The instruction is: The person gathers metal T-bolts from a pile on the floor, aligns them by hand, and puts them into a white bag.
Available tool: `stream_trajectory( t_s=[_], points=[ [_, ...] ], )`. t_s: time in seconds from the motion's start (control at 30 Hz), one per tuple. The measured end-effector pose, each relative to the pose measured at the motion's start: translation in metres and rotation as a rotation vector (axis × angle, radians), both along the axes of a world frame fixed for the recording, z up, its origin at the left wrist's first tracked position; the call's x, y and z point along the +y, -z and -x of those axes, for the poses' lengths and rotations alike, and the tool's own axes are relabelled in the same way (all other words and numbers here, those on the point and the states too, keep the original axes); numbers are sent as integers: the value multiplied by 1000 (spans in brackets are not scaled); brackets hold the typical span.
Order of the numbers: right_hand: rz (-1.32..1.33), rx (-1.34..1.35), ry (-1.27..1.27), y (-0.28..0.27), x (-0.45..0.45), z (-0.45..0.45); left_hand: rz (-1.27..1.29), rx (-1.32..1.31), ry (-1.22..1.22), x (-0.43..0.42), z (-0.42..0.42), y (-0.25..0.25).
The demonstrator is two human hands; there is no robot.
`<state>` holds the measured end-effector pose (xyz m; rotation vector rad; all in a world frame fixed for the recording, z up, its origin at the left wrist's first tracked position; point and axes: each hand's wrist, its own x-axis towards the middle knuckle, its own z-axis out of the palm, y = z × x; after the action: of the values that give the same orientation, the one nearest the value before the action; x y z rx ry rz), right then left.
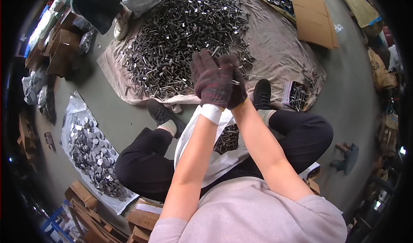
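Both my hands wear dark knitted gloves and are held together in front of the big heap of short metal pins (180, 40). My left hand (213, 81) shows its back, fingers long and close together, pressed against the other palm. My right hand (238, 81) lies partly behind it with fingers bent. A bit of a shiny metal pin (235, 83) shows between the two hands; how many pieces they hold is hidden. Between my legs, a white plastic bag (228, 165) holds more metal pins (227, 139), in the lap below my wrists.
The heap lies on a stained cloth (275, 36). A small box of pins (297, 95) stands near my right shoe. Flat round discs (92, 152) cover a plastic sheet at left. Cardboard (312, 19) lies at upper right. Another person's shoe (121, 23) is at upper left.
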<state>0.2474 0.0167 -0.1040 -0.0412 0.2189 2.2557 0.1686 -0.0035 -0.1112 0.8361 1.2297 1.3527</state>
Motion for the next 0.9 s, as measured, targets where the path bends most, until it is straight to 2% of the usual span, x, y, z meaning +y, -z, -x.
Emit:
stream_trajectory(
  t_s=[0.07, 0.13, 0.2, 0.27, 0.3, 0.33, 0.4, 0.43, 0.7, 0.9],
  points=[
    [-5, -115, 186, 3, 1, 4, -108, 556, 29, 9, 3, -2],
    [-53, -76, 245, 32, 3, -7, -216, 1111, 66, 16, 6, -3],
    [-40, 166, 206, 38, -3, -15, -95, -7, -164, -1, 20, -23],
    [-34, 132, 224, 45, -6, -22, 9, 7, -258, -14, 44, -26],
    [-40, 97, 227, 47, -7, -24, -13, 133, -193, -21, 58, -15],
    [-44, 62, 227, 49, -8, -25, -8, 133, -191, -29, 63, -1],
    [55, -15, 233, 44, -11, -29, 268, -108, -215, -40, 65, 1],
    [75, -54, 231, 42, -12, -32, 327, -135, -211, -45, 63, 3],
    [-30, -75, 196, 28, -18, -43, 353, -242, -136, -56, 48, 11],
    [41, -129, 252, 42, -19, -44, 313, -312, -138, -61, 43, 30]
  ],
)
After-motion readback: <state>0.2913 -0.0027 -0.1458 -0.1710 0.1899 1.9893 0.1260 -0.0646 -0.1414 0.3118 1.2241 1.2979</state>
